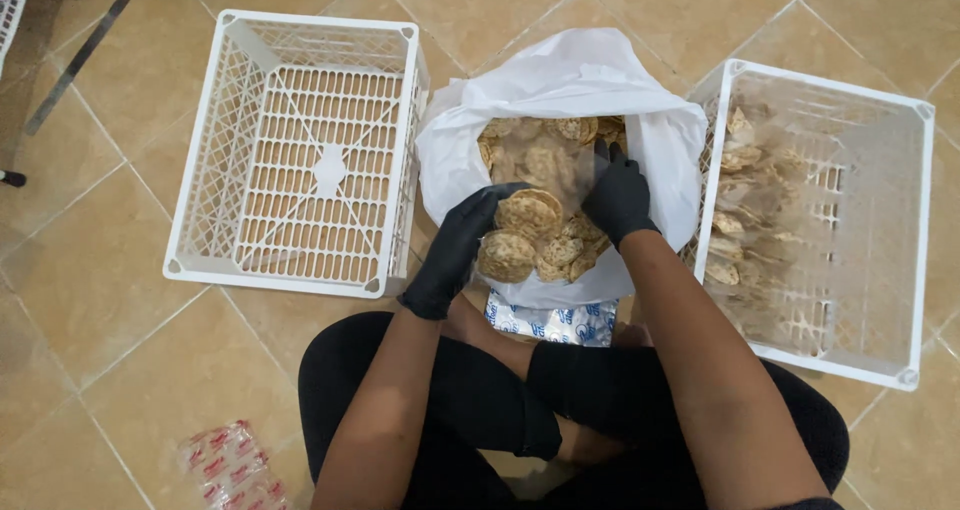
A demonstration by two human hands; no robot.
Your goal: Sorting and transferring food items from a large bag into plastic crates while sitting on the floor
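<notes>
Fingers [497, 192] curled on clear cracker packet [530, 238] (both gloved) | left hand [455, 245], right hand [617, 198] inside white bag [560, 80]

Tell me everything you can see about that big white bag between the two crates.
The white bag looks like thin, crinkled plastic. It sits on the tiled floor with its mouth open and rolled back, full of round tan crackers, some in clear packets. Both black-gloved hands reach inside: the left hand grips a packet, the right hand rests on others.
</notes>
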